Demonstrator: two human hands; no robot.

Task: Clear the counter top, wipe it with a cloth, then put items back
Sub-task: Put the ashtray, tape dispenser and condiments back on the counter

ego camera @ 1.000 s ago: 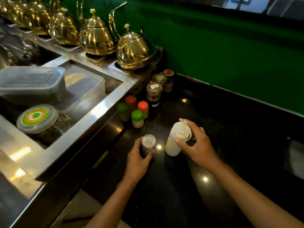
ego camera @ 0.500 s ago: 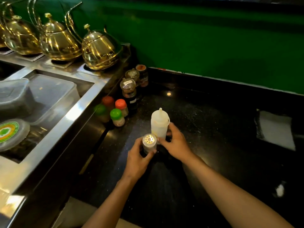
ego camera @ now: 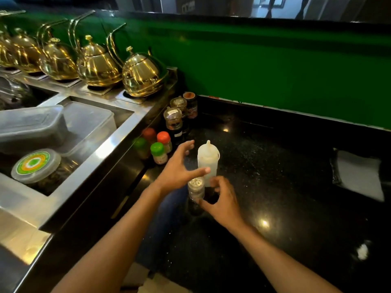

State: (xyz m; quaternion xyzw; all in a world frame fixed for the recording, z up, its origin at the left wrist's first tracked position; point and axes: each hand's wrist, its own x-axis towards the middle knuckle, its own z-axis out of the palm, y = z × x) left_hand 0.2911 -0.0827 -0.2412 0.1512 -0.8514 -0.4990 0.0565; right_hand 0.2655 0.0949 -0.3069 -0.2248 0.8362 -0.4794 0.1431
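Note:
On the black counter stands a white squeeze bottle. Just in front of it is a small glass shaker with a perforated metal top. My left hand hovers over and left of both, fingers spread, thumb tip against the bottle's front, holding nothing. My right hand curls around the shaker's right side, one fingertip at its glass body; whether it grips is unclear. A white cloth lies at the counter's right edge.
Small spice jars with green and orange caps and taller glass jars line the counter's left edge. Beyond them, a steel unit holds plastic containers, with several brass kettles behind. A green wall borders the back. Specks dot the counter.
My left hand has let go of the shaker and lifted open. My right hand has left the squeeze bottle, which now stands alone, and come back beside the shaker.

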